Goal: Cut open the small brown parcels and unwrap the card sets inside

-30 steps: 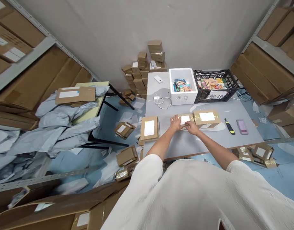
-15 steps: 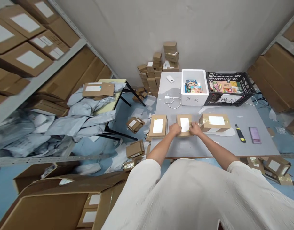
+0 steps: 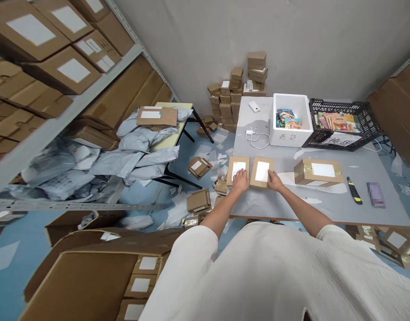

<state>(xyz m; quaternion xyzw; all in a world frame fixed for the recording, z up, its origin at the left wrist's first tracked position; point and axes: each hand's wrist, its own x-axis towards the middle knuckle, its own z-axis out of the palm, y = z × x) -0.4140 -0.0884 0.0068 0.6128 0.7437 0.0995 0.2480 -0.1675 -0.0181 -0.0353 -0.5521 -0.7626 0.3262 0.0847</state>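
My left hand [image 3: 241, 180] rests on the front part of the left cardboard box [image 3: 234, 162], its fingers stretched over the white label. Close beside it lies a second cardboard box [image 3: 257, 165], also with a white label. At that box's right edge is my right hand [image 3: 275, 181], fingers closed on the side; the fingertips are partly hidden. Further right sits a taped cardboard box [image 3: 300, 174] on pale paper, apart from both hands.
A white foam box [image 3: 291, 141] and a black crate [image 3: 372, 129] with colourful booklets stand at the table's back. A yellow-black utility knife [image 3: 354, 191] lies right, near a blurred purple item [image 3: 376, 195]. Grey mail bags [image 3: 116, 171] and a large open carton [image 3: 87, 276] are left.
The middle box has moved left, beside the left box. My left hand has left its side and now lies on the left box. My right hand stays at its right edge. The view has shifted left.
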